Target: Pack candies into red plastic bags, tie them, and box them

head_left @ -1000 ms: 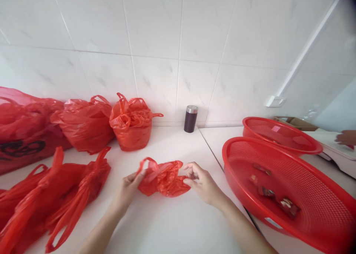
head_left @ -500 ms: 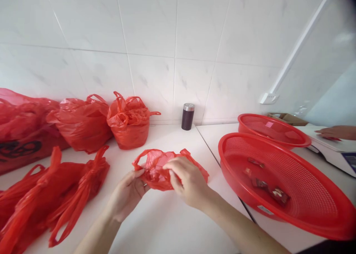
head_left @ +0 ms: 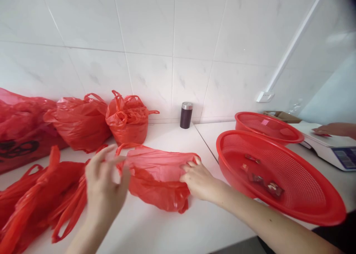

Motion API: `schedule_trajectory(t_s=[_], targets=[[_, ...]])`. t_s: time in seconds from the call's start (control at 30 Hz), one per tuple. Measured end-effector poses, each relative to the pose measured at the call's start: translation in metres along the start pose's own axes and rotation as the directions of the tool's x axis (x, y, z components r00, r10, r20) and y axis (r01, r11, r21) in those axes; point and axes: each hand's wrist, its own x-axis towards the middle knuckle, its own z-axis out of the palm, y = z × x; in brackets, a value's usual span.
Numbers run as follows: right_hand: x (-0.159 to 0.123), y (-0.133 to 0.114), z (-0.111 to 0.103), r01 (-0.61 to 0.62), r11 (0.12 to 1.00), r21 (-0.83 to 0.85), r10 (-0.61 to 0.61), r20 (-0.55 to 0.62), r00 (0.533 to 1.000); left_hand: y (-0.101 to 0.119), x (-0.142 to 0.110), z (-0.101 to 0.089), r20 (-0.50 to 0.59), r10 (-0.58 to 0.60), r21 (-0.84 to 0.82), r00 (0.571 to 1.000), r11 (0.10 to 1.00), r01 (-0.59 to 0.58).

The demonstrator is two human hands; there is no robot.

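The thin plastic bag (head_left: 155,176) is translucent red. The round perforated plastic basket (head_left: 300,209) is bright red. The large bag (head_left: 19,135) is red with black print. The desk (head_left: 167,228) is plain white.

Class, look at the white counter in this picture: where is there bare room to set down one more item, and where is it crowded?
Bare counter lies between the tied red bag, the dark canister and the red bag stretched between left hand and right hand. Another strip runs along the near edge. The left is crowded with red bags; the right holds the large basket.
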Motion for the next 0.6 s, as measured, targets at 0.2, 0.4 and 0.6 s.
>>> schedule_trajectory(t_s=[0.2,0.4,0.6], targets=[[-0.010,-0.009,-0.004,0.113,0.992,-0.056,-0.112,0.017,0.994,0.004,-0.006,0.024,0.645,0.263,0.234,0.717,0.826,-0.513],[-0.043,0.025,-0.015,0.160,0.971,-0.180,-0.142,0.107,0.984,-0.029,0.041,0.004,0.712,0.034,0.474,0.702,0.715,-0.515],[-0.049,0.066,-0.041,-0.197,0.940,-0.278,0.060,-0.435,0.899,0.007,0.073,-0.011,0.510,-0.084,0.547,0.856,0.800,-0.247]])
